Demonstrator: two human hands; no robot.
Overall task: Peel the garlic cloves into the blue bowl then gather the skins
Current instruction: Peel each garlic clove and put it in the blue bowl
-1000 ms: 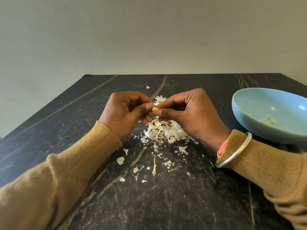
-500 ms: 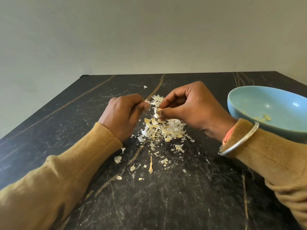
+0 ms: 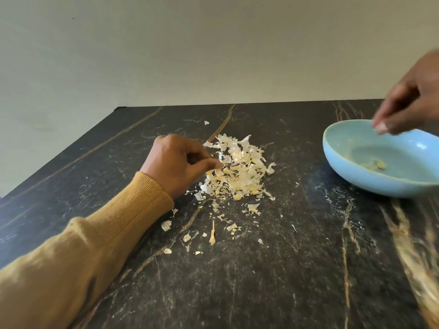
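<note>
**Over blue bowl [image 3: 332, 148]: right hand [image 3: 413, 98] with pale piece [image 3: 381, 127]; left hand [image 3: 180, 162] at skin pile [image 3: 240, 169]**

At right edge of view: right hand blurred, fingers bunched and pointing down, tips above far rim of bowl. Pinching small pale piece at fingertips; too blurred to call it a clove for sure. Not touching bowl as far as visible.

On desk [image 3: 285, 269], right side: blue bowl upright, partly cut off by the edge of view. Inside, near the bottom: a few yellowish garlic pieces [image 3: 377, 165], plus a faint smear on the left inner wall.

At desk centre: garlic skins heaped in a loose pile, white and tan flakes. Well apart from bowl.

Just left of pile: left hand resting low, fingers curled in, thumb tip against forefinger and touching pile edge. Cannot tell whether holding a skin or nothing. Mustard knit sleeve [image 3: 118, 222] lying on desk.

Nearer the camera than pile: stray flakes scattered, including one thin stem piece [image 3: 212, 233]. One lone flake [image 3: 206, 123] beyond pile.

Behind desk: plain pale wall [image 3: 213, 43].
</note>
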